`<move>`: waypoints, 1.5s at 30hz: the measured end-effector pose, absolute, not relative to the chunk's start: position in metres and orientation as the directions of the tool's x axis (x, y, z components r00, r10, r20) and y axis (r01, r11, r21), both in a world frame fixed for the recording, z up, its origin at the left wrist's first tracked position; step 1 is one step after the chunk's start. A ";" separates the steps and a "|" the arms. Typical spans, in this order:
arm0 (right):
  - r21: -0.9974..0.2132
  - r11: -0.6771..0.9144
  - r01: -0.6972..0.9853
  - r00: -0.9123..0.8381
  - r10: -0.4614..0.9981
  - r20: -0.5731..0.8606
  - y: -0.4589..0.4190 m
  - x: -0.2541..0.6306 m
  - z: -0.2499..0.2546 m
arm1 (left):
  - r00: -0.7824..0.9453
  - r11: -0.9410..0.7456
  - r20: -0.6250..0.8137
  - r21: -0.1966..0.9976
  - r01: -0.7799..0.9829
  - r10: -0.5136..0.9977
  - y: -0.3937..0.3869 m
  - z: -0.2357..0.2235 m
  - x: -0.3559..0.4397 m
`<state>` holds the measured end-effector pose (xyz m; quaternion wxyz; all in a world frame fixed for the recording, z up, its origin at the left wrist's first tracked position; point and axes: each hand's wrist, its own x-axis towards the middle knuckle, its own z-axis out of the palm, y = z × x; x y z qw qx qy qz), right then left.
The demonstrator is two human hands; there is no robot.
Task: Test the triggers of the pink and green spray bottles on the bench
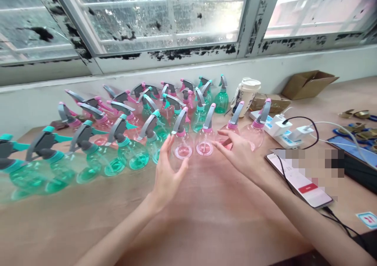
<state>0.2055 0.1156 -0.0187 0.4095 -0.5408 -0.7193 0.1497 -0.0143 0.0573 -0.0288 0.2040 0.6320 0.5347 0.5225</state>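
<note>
My left hand is open, thumb and fingers apart, at the left front of a clear pink spray bottle. Whether its fingertips touch that bottle or the green spray bottle beside it, I cannot tell. My right hand is also open, its fingers stretched toward a second pink spray bottle. It partly covers a third pink spray bottle; another pink spray bottle stands behind its wrist. All these bottles stand upright with grey trigger heads.
Green spray bottles line the front left, with several more pink and green ones behind. A lidded cup, an open cardboard box, a power strip with chargers and cables, and a phone are on the right. Windows stand behind the table.
</note>
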 end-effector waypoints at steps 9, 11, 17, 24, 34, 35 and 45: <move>-0.577 0.270 0.771 -0.028 0.920 0.392 0.138 0.165 -0.024 | -0.101 -0.257 0.332 0.859 0.442 0.938 -0.008 -0.044 -0.043; -0.568 0.251 0.784 -0.019 0.924 0.382 0.136 0.164 -0.024 | -0.075 -0.222 0.285 0.864 0.451 0.956 -0.018 -0.044 -0.046; -0.518 0.253 0.817 -0.056 0.929 0.365 0.092 0.170 -0.020 | -0.007 -0.228 0.258 0.864 0.448 0.966 -0.017 -0.029 -0.045; -0.516 0.447 0.731 -0.285 0.887 0.365 0.022 0.146 -0.021 | 0.130 -0.366 0.344 0.830 0.420 0.930 0.019 -0.005 -0.028; -0.616 0.620 0.487 -0.577 0.757 0.306 0.015 0.157 -0.039 | 0.132 -0.378 0.356 0.834 0.403 0.925 0.007 0.008 -0.025; -0.608 0.634 0.477 -0.596 0.742 0.306 0.023 0.169 -0.044 | 0.128 -0.382 0.363 0.827 0.413 0.923 0.007 0.007 -0.026; -0.406 0.686 0.604 -0.623 0.724 0.297 0.085 0.228 -0.101 | 0.159 -0.399 0.368 0.797 0.453 0.916 0.014 0.004 -0.019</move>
